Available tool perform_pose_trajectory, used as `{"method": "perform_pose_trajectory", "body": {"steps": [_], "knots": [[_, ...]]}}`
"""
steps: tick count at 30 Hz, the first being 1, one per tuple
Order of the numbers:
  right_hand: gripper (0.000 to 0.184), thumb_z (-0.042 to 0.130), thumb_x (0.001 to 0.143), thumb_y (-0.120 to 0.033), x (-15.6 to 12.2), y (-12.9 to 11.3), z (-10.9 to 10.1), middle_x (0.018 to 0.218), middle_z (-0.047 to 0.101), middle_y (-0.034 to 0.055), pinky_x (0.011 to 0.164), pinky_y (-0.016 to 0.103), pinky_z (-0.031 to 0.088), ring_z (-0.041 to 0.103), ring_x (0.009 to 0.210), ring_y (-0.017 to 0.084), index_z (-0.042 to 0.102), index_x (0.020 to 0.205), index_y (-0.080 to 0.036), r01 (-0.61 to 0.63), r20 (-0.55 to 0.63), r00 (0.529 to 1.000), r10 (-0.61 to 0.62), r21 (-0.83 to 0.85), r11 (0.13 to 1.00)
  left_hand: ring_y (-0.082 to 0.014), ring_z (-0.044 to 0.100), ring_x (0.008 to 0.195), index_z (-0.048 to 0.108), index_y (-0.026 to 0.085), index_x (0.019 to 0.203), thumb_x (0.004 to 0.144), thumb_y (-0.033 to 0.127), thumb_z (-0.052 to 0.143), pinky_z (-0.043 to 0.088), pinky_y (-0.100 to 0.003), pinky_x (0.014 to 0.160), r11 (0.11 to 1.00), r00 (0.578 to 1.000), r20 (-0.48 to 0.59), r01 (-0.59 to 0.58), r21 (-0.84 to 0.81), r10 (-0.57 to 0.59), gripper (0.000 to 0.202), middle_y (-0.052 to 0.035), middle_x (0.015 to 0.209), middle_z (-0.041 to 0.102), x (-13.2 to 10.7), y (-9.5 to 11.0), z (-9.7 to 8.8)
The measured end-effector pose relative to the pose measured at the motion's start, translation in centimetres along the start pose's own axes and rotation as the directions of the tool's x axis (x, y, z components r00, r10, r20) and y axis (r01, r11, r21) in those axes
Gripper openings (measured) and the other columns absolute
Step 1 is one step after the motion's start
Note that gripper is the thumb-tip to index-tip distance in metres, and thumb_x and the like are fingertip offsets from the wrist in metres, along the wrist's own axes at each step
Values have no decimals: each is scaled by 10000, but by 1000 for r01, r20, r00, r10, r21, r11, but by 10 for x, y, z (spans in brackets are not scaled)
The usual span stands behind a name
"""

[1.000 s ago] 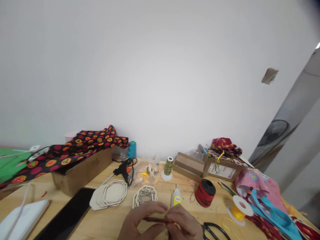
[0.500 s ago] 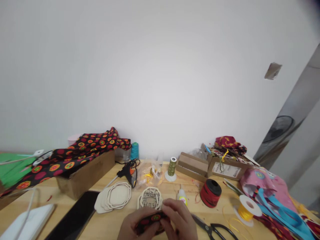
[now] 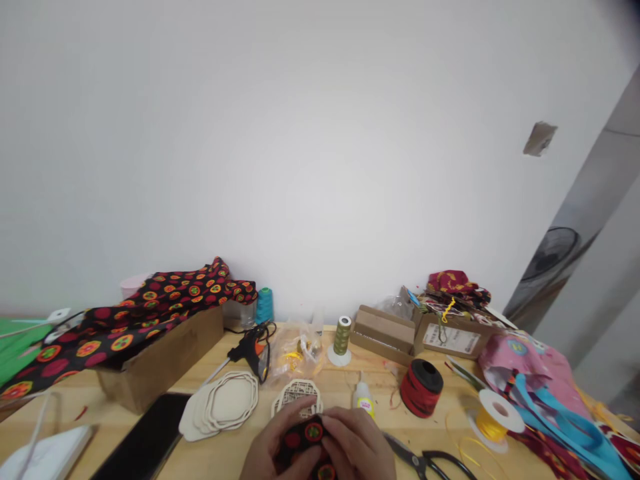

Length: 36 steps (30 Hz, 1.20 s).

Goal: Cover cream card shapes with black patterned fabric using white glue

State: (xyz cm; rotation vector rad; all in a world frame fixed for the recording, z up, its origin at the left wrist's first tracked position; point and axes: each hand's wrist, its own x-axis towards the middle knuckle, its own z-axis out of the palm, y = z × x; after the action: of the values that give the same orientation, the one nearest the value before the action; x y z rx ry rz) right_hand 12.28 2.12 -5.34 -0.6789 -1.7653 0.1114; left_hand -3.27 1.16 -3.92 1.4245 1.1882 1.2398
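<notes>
At the bottom middle, my left hand (image 3: 273, 450) and my right hand (image 3: 361, 440) both grip a small piece of black patterned fabric (image 3: 313, 432) with red and orange round motifs. Fingers of both hands press on it, and its lower part runs out of the picture. Just beyond my hands lies a wooden lattice cutout (image 3: 299, 392), partly covered by my fingers. A glue bottle (image 3: 364, 395) stands behind my right hand, and black-handled scissors (image 3: 420, 460) lie to its right.
Wooden frame pieces (image 3: 220, 405), a black phone-like slab (image 3: 145, 437) and a glue gun (image 3: 250, 350) lie to the left. Patterned cloth (image 3: 185, 293) drapes over a cardboard box (image 3: 160, 360). Rightward are a red spool (image 3: 421, 389), a yellow ribbon spool (image 3: 495, 417) and blue ribbon (image 3: 560, 420).
The fabric has been turned in my hands, so more of its patterned face shows. My left hand is tilted more upright. The camera view has shifted slightly.
</notes>
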Motion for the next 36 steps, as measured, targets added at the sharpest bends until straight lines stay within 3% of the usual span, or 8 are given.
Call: {"method": "perform_pose_trajectory", "body": {"steps": [6,10,14,17,23,29,33,36], "knots": [[305,584,713,-66,7,9,-1,879,679,52,679,257,527,627,780,163,624,964,-235,-84,82,993,83,11,996,-215,591,968,652,309,973,687,226,597,432,-296,877,971,982,152,-139,194,110,303,-11,1023,688,16,-2,-6],[216,589,713,-136,19,15,-8,872,695,57,618,242,540,639,783,177,673,880,-243,-283,56,959,279,82,956,-244,613,914,690,292,893,662,263,616,444,-340,859,959,988,94,-144,243,124,244,-30,948,715,34,-4,-15],[170,606,700,-297,23,29,-33,818,708,95,618,266,537,644,765,214,708,769,-179,-632,-111,752,650,158,758,-259,587,968,690,263,881,650,303,621,407,-376,901,968,995,18,-95,231,93,245,-45,985,702,45,-18,-28],[275,628,659,-390,12,39,-50,783,707,112,612,290,531,642,733,233,707,746,-142,-713,-201,646,736,184,676,-253,605,938,668,216,899,662,326,610,456,-358,844,981,998,-16,-50,189,54,268,-68,975,702,48,-30,-34],[357,536,732,-408,-18,35,-47,895,677,124,588,288,522,640,739,235,655,925,-133,-731,-116,680,724,-193,655,-261,570,989,644,208,913,674,345,602,410,-395,893,984,1000,-5,-17,175,18,279,-72,1012,681,48,-44,-36],[584,593,651,-327,-17,27,-22,843,668,172,631,400,499,626,767,333,507,1168,-71,-458,13,712,703,-750,478,-272,572,993,659,215,888,698,370,562,417,-379,888,938,998,13,-60,342,59,264,-78,1010,685,44,-43,-31],[517,501,647,-173,-21,34,-19,851,676,170,631,363,490,638,758,307,502,1155,-74,-520,-14,665,747,-726,449,-252,599,952,661,225,871,709,348,553,459,-327,836,919,996,21,-90,384,89,230,-61,985,698,41,-41,-29],[452,510,659,-217,-32,40,-28,924,667,149,689,338,487,626,819,272,529,1097,-104,-714,-93,651,754,-412,566,-229,623,892,657,233,845,720,323,537,481,-302,795,909,993,25,-115,400,115,195,-44,935,711,38,-40,-29]]}}
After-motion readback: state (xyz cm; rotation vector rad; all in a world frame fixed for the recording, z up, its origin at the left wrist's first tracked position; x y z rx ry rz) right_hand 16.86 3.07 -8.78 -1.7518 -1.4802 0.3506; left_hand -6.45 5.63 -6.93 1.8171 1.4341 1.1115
